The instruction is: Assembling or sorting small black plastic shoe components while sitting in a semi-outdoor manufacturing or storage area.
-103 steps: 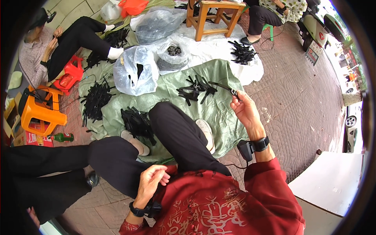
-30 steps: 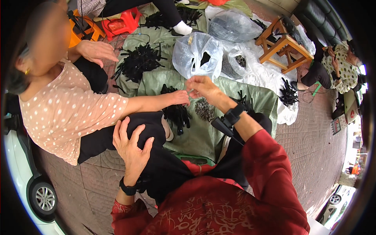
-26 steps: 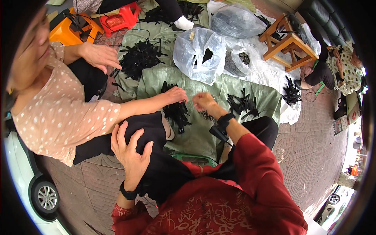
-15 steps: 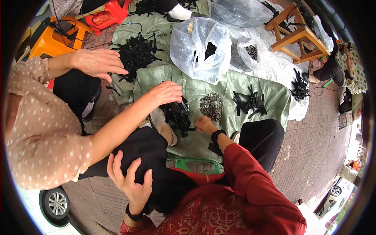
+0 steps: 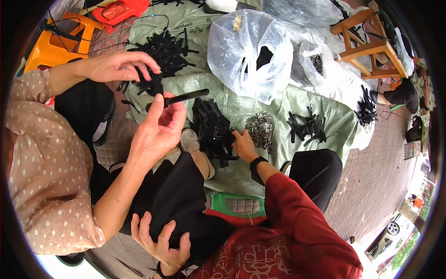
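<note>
My left hand (image 5: 162, 244) rests on my black-trousered leg with its fingers spread and curved, holding nothing. My right hand (image 5: 245, 146) reaches down between a pile of black strips (image 5: 211, 130) and a heap of small metal rings or buckles (image 5: 260, 131). Its fingertips are apart at the strip pile's right edge, and nothing is visible in them. On the left, a co-worker in polka-dot sleeves pinches one black strip (image 5: 188, 96) in the nearer hand (image 5: 160, 123). That person's other hand (image 5: 121, 66) hovers by a second heap of black strips (image 5: 162, 58).
A green woven sheet (image 5: 274, 102) carries the piles, including a smaller strip bunch (image 5: 308, 126). Behind stand a clear plastic bag (image 5: 232, 56) and a wooden stool (image 5: 371, 46). Orange (image 5: 83, 37) and red (image 5: 123, 11) plastic stools are far left. A green-edged seat (image 5: 220, 204) lies close to me.
The co-worker's nearer hand has drawn back from the strip pile, raising a black strip. My right hand's fingers have unbent toward the pile's edge. The view has shifted slightly.
</note>
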